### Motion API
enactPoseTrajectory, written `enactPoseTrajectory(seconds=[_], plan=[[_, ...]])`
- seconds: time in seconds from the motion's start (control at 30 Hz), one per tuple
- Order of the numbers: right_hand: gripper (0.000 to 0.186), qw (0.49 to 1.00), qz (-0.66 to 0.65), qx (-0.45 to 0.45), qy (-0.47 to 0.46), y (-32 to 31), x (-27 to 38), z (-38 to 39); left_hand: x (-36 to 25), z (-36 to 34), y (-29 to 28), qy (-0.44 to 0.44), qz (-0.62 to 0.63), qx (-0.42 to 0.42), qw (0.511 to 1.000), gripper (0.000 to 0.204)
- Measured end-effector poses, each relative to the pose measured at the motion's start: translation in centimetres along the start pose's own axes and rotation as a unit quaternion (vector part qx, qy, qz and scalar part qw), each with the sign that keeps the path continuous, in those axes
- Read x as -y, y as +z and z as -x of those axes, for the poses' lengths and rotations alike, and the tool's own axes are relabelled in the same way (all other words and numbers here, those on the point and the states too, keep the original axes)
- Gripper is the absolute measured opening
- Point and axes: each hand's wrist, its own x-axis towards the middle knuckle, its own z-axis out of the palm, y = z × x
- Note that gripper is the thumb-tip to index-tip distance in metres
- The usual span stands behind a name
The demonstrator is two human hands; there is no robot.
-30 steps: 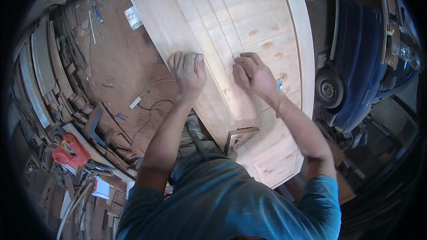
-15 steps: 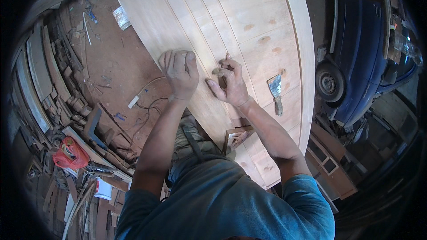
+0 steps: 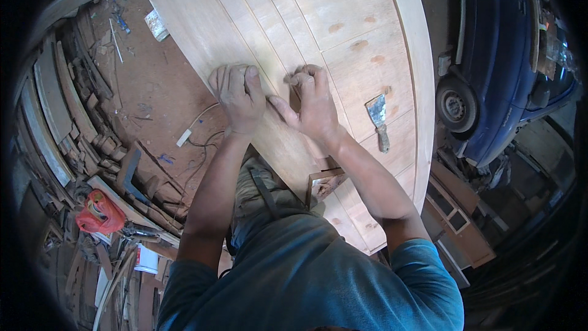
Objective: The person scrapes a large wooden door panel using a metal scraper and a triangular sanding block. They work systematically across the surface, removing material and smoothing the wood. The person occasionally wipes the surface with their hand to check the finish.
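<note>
A pale wooden panelled door (image 3: 358, 12) with long grooves and brownish patches lies beneath me. My left hand (image 3: 239, 95) rests near its left edge, fingers curled down on the surface; whatever is under them is hidden. My right hand (image 3: 309, 101), beside it on the grooved part, has bent fingers around something small and brownish that I cannot make out, its thumb angled toward my left hand. A putty knife (image 3: 380, 122) with a smeared metal blade lies on the door to the right of my right hand. A dark-edged cutout (image 3: 324, 184) sits in the door below my hands.
Stacked timber offcuts (image 3: 64, 122) line the left side, with a red plastic bag (image 3: 99, 211) and a white container (image 3: 147, 259). A cord with a white socket strip (image 3: 182, 138) lies on the dirt floor (image 3: 153, 79). A blue vehicle (image 3: 502, 73) and old cabinetry (image 3: 459, 214) are at the right.
Both hands have shifted leftward in view, my right hand most; the putty knife now shows fully beside it. The door also appears shifted left. My right fingers have changed their bend.
</note>
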Motion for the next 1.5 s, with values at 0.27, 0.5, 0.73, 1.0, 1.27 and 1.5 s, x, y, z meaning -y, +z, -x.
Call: enactPoseTrajectory(seconds=[0.27,0.5,0.73,1.0,1.27,1.5], plan=[[0.056,0.998,-0.010,-0.023,-0.050,0.1,-0.6,2.0,-0.1,-0.1,0.1,-0.006,-0.008,0.003,1.000,0.023],[0.050,0.996,-0.013,-0.019,-0.082,1.3,-1.0,-1.1,-0.1,0.1,0.0,-0.014,-0.002,0.007,1.000,0.019],[0.034,0.998,-0.029,-0.056,0.025,-3.4,-0.1,-0.4,-0.6,-0.4,-0.2,-0.028,0.011,-0.003,1.000,0.015],[0.024,0.864,-0.351,-0.089,0.350,-5.5,-4.0,-10.1,-0.3,-0.5,-0.5,-0.030,0.019,0.020,0.999,0.016],[0.023,0.877,-0.379,-0.099,0.277,-3.5,-2.8,-22.2,-0.3,-1.0,-0.8,-0.042,0.033,0.039,0.998,0.019],[0.020,0.875,-0.416,-0.088,0.231,-0.9,-3.0,-26.7,-0.4,-1.2,-1.0,-0.044,0.023,0.046,0.998,0.022]])
